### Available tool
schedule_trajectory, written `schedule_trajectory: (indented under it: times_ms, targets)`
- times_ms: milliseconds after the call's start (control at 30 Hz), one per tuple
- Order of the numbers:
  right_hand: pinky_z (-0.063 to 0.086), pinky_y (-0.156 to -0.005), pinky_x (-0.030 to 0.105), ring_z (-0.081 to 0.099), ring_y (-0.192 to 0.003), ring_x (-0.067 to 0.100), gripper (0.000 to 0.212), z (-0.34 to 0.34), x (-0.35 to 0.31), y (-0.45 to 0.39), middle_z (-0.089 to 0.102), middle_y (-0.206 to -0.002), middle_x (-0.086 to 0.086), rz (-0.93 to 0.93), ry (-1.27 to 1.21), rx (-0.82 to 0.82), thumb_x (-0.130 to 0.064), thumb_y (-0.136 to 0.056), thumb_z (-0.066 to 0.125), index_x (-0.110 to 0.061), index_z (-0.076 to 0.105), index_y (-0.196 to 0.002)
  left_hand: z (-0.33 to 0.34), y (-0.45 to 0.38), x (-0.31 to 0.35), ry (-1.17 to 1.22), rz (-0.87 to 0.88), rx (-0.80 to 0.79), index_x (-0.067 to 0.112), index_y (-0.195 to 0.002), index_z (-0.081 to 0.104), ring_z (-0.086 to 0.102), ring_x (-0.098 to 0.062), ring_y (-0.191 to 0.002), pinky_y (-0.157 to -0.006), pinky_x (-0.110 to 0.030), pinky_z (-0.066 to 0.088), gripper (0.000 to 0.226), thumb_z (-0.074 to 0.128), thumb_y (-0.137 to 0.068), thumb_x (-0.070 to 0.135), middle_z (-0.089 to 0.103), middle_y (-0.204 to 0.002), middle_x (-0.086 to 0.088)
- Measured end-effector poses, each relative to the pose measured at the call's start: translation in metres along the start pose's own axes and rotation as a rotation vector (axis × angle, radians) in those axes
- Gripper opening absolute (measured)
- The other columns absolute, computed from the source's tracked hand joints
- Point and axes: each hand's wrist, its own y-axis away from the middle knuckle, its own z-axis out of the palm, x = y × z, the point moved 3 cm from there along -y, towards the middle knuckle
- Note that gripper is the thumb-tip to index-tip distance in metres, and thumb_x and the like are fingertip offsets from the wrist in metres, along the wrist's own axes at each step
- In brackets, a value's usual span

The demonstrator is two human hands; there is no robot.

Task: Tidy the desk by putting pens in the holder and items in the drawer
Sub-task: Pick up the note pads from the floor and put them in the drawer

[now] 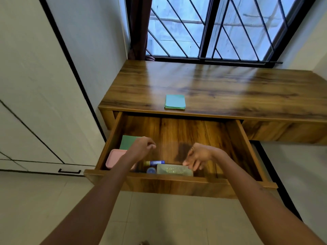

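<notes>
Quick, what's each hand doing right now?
Left hand: loosely curled, holding nothing, above the open wooden drawer.
Right hand: fingers at the clear glittery box; grip cannot be told.

arms: both bare, no sleeves | left hand [141, 147]: bare | right hand [199, 155]: bare

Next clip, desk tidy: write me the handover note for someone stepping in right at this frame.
Left hand: over the open drawer, loosely curled, nothing visibly held.
Right hand: fingers at the clear glittery case; grip unclear.
In drawer: pink box, green pad, blue tube, blue cap.
Desk: only the teal paper stack left.
To do: stow the stack, shut drawer. No pen holder in view.
</notes>
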Motion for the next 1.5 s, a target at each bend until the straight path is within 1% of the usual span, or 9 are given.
schedule_trajectory:
  times_ms: [200,300,500,667,933,1067,1200,1367,1500]
  targets:
    - [0.053,-0.067,0.03,0.064,-0.073,0.016,0.015,-0.073,-0.028,-0.036,0.068,-0.077,0.004,-0.1,-0.372,0.737,-0.026,-0.087,0.067,-0.012,0.068,-0.084,-0.018,-0.076,0.024,0.166,0.034,0.196,0.007,-0.116,0.062,0.059,-0.016,-0.107,-0.088,-0.023,0.045,0.025,0.054,-0.094,0.014,0.065,-0.115,-0.008]
    - [0.047,-0.073,0.036,0.061,-0.08,0.018,0.021,-0.114,-0.048,-0.061,0.069,-0.088,0.009,-0.066,-0.424,0.899,-0.025,-0.085,0.069,-0.005,0.068,-0.092,-0.024,-0.118,0.034,0.266,-0.009,0.219,0.004,-0.122,0.058,0.057,-0.018,-0.109,-0.088,-0.023,0.044,0.031,0.056,-0.093,0.015,0.061,-0.12,-0.011]
    - [0.048,-0.088,0.038,0.057,-0.105,0.028,0.045,-0.155,-0.063,-0.118,0.061,-0.115,0.013,0.121,-0.431,0.915,-0.031,-0.086,0.068,-0.001,0.055,-0.116,-0.03,-0.186,0.047,0.425,-0.121,0.223,0.005,-0.134,0.046,0.052,-0.022,-0.12,-0.085,-0.021,0.045,0.044,0.056,-0.094,0.017,0.052,-0.133,-0.014]
    - [0.039,-0.062,0.031,0.054,-0.081,0.023,0.029,-0.16,-0.07,-0.142,0.059,-0.09,0.013,0.193,-0.408,0.905,-0.026,-0.087,0.067,-0.009,0.05,-0.071,-0.027,-0.221,0.046,0.358,-0.221,0.165,0.002,-0.134,0.043,0.05,-0.027,-0.122,-0.083,-0.025,0.04,0.045,0.057,-0.093,0.015,0.049,-0.137,-0.014]
    - [0.048,-0.072,0.03,0.063,-0.097,0.024,0.032,-0.158,-0.071,-0.156,0.065,-0.111,0.013,0.283,-0.472,0.892,-0.014,-0.083,0.072,0.0,0.061,-0.11,-0.032,-0.245,0.035,0.435,-0.43,0.094,-0.003,-0.122,0.049,0.057,-0.03,-0.112,-0.09,-0.035,0.052,0.039,0.064,-0.087,0.004,0.055,-0.125,-0.018]
    - [0.055,-0.083,0.038,0.063,-0.096,0.026,0.036,-0.157,-0.068,-0.16,0.065,-0.11,0.015,0.29,-0.623,0.845,-0.013,-0.079,0.076,0.001,0.06,-0.108,-0.032,-0.243,0.028,0.522,-0.495,0.081,0.001,-0.123,0.048,0.058,-0.026,-0.112,-0.086,-0.029,0.052,0.043,0.067,-0.085,0.006,0.056,-0.125,-0.016]
    - [0.052,-0.075,0.032,0.059,-0.085,0.02,0.034,-0.153,-0.067,-0.157,0.06,-0.097,0.008,0.241,-0.714,0.796,-0.012,-0.081,0.075,0.001,0.061,-0.109,-0.032,-0.232,0.03,0.519,-0.477,0.08,-0.002,-0.123,0.05,0.059,-0.025,-0.11,-0.078,-0.027,0.048,0.036,0.061,-0.09,0.01,0.059,-0.122,-0.016]
    - [0.056,-0.084,0.039,0.066,-0.094,0.025,0.029,-0.142,-0.072,-0.146,0.068,-0.107,0.013,0.169,-0.924,0.703,-0.008,-0.081,0.073,-0.002,0.062,-0.107,-0.042,-0.213,0.023,0.688,-0.5,0.078,0.0,-0.12,0.051,0.06,-0.028,-0.11,-0.086,-0.033,0.05,0.03,0.058,-0.092,0.006,0.059,-0.122,-0.019]
    - [0.054,-0.063,0.029,0.064,-0.074,0.018,0.023,-0.127,-0.086,-0.134,0.067,-0.098,0.012,0.078,-0.996,0.627,-0.001,-0.085,0.067,0.002,0.063,-0.107,-0.059,-0.179,0.014,0.742,-0.506,0.082,-0.002,-0.124,0.051,0.058,-0.026,-0.11,-0.081,-0.031,0.048,0.035,0.059,-0.091,0.003,0.059,-0.122,-0.016]
